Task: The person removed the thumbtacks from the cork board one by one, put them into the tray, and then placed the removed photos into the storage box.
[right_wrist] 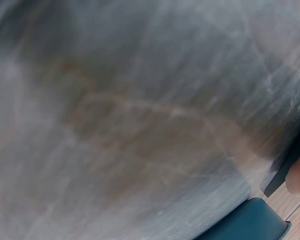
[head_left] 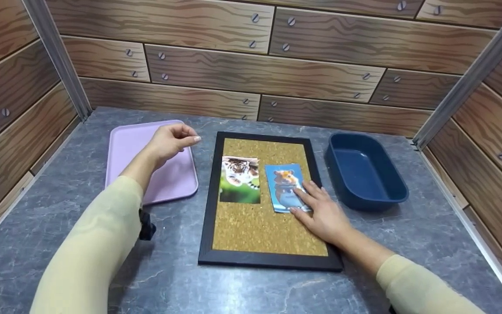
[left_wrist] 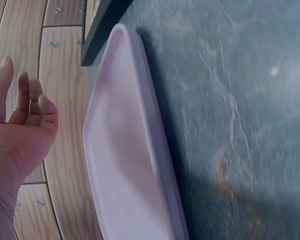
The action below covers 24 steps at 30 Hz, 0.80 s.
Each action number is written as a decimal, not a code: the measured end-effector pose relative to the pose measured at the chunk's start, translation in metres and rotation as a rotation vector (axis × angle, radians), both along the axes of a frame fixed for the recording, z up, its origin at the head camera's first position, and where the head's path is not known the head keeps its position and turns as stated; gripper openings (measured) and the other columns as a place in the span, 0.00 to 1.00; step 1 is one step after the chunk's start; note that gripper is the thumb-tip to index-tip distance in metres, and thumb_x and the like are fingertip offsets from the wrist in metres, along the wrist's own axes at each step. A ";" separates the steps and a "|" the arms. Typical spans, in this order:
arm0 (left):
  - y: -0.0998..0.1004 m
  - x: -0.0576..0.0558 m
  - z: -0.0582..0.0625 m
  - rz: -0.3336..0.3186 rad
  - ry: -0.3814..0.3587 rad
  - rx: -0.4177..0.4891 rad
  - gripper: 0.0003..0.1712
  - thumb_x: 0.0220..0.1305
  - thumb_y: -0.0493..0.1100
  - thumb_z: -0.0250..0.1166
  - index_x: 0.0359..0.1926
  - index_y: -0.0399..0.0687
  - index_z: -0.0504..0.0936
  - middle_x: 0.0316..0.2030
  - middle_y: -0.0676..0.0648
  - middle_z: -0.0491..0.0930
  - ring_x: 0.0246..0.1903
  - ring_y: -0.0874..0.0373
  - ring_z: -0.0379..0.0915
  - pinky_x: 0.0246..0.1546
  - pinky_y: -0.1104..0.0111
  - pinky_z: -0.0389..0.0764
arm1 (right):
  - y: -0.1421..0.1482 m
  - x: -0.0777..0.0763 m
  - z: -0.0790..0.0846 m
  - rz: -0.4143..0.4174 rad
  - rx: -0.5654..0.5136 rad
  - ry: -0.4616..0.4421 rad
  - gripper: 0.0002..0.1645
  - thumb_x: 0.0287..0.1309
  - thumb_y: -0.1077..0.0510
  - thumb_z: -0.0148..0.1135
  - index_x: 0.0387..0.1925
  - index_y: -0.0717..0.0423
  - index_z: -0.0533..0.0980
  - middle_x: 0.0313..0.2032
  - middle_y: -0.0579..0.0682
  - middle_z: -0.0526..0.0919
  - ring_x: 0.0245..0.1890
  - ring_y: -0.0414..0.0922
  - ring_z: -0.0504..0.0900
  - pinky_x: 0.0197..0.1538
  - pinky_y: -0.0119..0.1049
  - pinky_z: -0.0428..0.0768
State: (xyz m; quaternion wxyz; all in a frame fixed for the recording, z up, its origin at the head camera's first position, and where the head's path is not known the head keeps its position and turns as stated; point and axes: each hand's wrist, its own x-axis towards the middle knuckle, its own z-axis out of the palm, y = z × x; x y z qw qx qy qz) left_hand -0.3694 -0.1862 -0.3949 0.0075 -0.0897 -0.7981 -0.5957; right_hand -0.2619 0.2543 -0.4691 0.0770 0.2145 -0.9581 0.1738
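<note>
A black-framed cork board (head_left: 242, 229) lies in the middle of the table. On its left half is a tiger picture (head_left: 240, 181); to the right lies a hamster picture (head_left: 283, 183), slightly tilted. My right hand (head_left: 325, 213) rests with spread fingers over the hamster picture's lower right part and the board beside it; only a sliver of that hand shows in the right wrist view. Above the lilac tray (head_left: 124, 144), my left hand (head_left: 170, 141) hangs in the air. Its fingers are loosely bent and the thumb stands apart, with nothing seen between them in the left wrist view.
A dark blue bin (head_left: 366, 174) stands right of the board, close to its frame. The grey marbled table (head_left: 172, 279) is bounded by wood-patterned walls (head_left: 216, 65) at the back and both sides.
</note>
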 end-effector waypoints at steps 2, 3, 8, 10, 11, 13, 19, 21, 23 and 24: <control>-0.003 0.000 -0.001 0.005 -0.002 -0.007 0.08 0.70 0.42 0.73 0.43 0.41 0.87 0.31 0.55 0.80 0.33 0.62 0.72 0.37 0.68 0.77 | 0.000 0.000 0.000 0.000 -0.001 -0.001 0.39 0.72 0.36 0.64 0.76 0.50 0.72 0.79 0.58 0.64 0.80 0.59 0.59 0.79 0.59 0.56; -0.004 0.000 -0.001 0.009 -0.003 -0.011 0.08 0.70 0.42 0.73 0.43 0.41 0.87 0.31 0.55 0.80 0.34 0.62 0.72 0.36 0.68 0.76 | 0.000 0.000 0.000 0.001 -0.001 -0.001 0.40 0.72 0.36 0.64 0.76 0.50 0.72 0.79 0.58 0.64 0.80 0.59 0.59 0.79 0.59 0.56; -0.010 0.002 0.001 0.035 -0.022 -0.027 0.12 0.71 0.45 0.73 0.45 0.40 0.86 0.32 0.55 0.80 0.36 0.60 0.72 0.37 0.70 0.74 | 0.001 0.000 0.000 -0.003 0.003 -0.001 0.39 0.72 0.36 0.63 0.76 0.50 0.72 0.79 0.58 0.64 0.80 0.59 0.59 0.79 0.59 0.56; -0.012 0.002 0.000 0.040 -0.021 -0.025 0.12 0.71 0.45 0.73 0.45 0.40 0.86 0.32 0.55 0.79 0.36 0.60 0.71 0.37 0.69 0.74 | 0.001 0.000 0.000 -0.004 0.003 -0.001 0.39 0.72 0.36 0.63 0.76 0.50 0.72 0.79 0.58 0.64 0.80 0.59 0.59 0.79 0.59 0.56; -0.014 0.001 -0.001 0.044 -0.020 -0.022 0.11 0.71 0.44 0.73 0.45 0.41 0.86 0.33 0.55 0.79 0.36 0.60 0.72 0.37 0.69 0.74 | 0.001 0.000 0.000 -0.004 0.002 0.000 0.39 0.72 0.36 0.63 0.76 0.50 0.72 0.79 0.58 0.64 0.80 0.59 0.59 0.79 0.59 0.56; -0.016 0.001 -0.002 0.047 -0.019 -0.016 0.09 0.71 0.44 0.73 0.44 0.42 0.86 0.33 0.55 0.79 0.36 0.60 0.72 0.37 0.69 0.75 | 0.001 0.000 0.000 -0.002 0.003 0.002 0.39 0.72 0.36 0.64 0.76 0.50 0.73 0.79 0.58 0.64 0.80 0.59 0.59 0.79 0.59 0.56; -0.024 0.002 -0.005 0.057 -0.017 -0.004 0.07 0.71 0.43 0.73 0.43 0.45 0.86 0.33 0.56 0.80 0.36 0.61 0.72 0.38 0.69 0.76 | 0.001 0.000 -0.001 0.001 0.000 0.004 0.39 0.72 0.36 0.64 0.76 0.50 0.73 0.79 0.58 0.65 0.80 0.58 0.59 0.79 0.58 0.56; -0.027 0.003 -0.006 0.061 -0.017 0.001 0.07 0.70 0.43 0.73 0.43 0.45 0.86 0.32 0.57 0.81 0.36 0.61 0.72 0.38 0.69 0.76 | 0.001 0.000 -0.001 0.001 -0.002 0.004 0.39 0.72 0.36 0.64 0.76 0.50 0.73 0.78 0.58 0.65 0.80 0.58 0.59 0.79 0.58 0.56; -0.029 0.003 -0.007 0.068 -0.020 0.004 0.07 0.70 0.43 0.74 0.42 0.45 0.86 0.32 0.57 0.81 0.36 0.61 0.73 0.38 0.70 0.75 | 0.001 0.000 -0.001 0.001 -0.003 0.005 0.39 0.72 0.36 0.64 0.76 0.50 0.73 0.78 0.58 0.65 0.80 0.58 0.59 0.79 0.58 0.56; -0.030 0.003 -0.008 0.072 -0.020 0.007 0.07 0.70 0.43 0.74 0.42 0.45 0.86 0.32 0.57 0.81 0.36 0.61 0.73 0.37 0.70 0.75 | 0.001 0.000 -0.001 0.000 -0.004 0.005 0.39 0.72 0.36 0.64 0.76 0.50 0.73 0.78 0.58 0.65 0.80 0.58 0.59 0.79 0.58 0.56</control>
